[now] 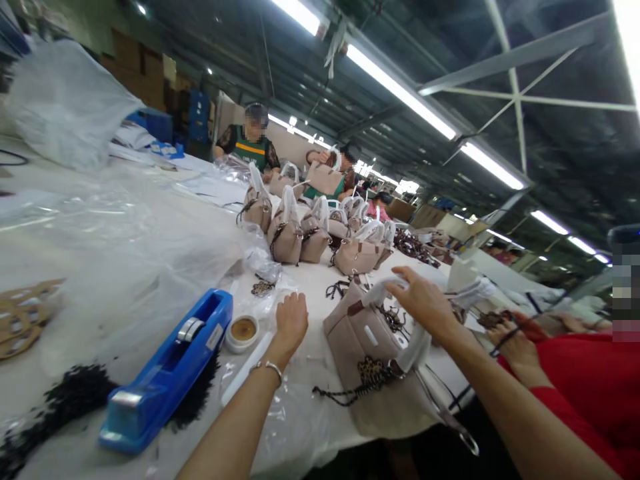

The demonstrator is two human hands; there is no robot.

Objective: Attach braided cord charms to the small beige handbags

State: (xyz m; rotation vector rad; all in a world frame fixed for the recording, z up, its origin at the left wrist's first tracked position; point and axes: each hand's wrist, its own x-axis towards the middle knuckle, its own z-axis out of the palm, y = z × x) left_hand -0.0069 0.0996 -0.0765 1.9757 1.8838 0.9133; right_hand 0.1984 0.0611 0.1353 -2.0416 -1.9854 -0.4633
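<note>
A beige handbag [345, 327] stands tilted in front of me, its handles wrapped in white. A leopard-print flower charm [370, 369] and a dark braided cord hang on its side. My right hand [425, 300] closes its fingertips on the far wrapped handle [383, 291]. My left hand [291, 321] is a closed fist left of the bag, apart from it; whatever lies inside its fingers is hidden. Beside it are a small round white tub [243, 333] of brownish content and a long white object [245, 373], partly behind my forearm.
A blue tape dispenser [170, 373] lies left, near black bristly scraps [60, 407]. Several wrapped-handle handbags [286, 240] stand farther back. Clear plastic sheeting [145, 287] covers the left table. Co-workers [250, 150] sit across; a red-sleeved person [575, 373] is close at right.
</note>
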